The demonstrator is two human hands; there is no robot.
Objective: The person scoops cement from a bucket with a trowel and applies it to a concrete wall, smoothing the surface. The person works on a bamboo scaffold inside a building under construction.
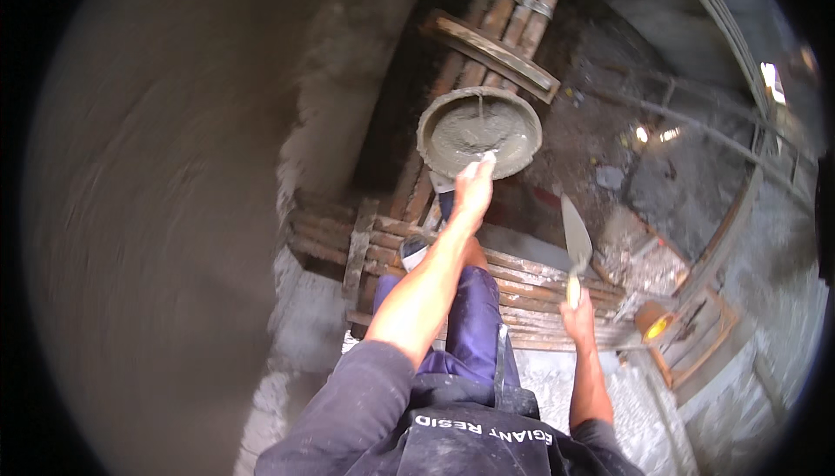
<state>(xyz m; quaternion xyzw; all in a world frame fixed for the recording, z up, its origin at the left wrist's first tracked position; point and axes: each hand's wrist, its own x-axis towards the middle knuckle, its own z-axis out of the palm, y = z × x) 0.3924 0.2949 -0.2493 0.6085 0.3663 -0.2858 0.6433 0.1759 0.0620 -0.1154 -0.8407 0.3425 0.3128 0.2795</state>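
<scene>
The left hand (474, 187) hides part of the basin (425, 135), its exact grip unclear

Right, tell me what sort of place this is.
Likely a building site: the right hand holds a trowel, a bowl contains wet grey mix, and brown poles lie side by side like scaffolding.

The head-worn fisheye looks steeply down from above the dark top (470, 445), which sits nearest, at the lower edge; the mortar pan (430, 150) lies farther out, above centre; the plastered wall (156, 215) spans the left; the littered floor (674, 158) recedes at upper right.
</scene>
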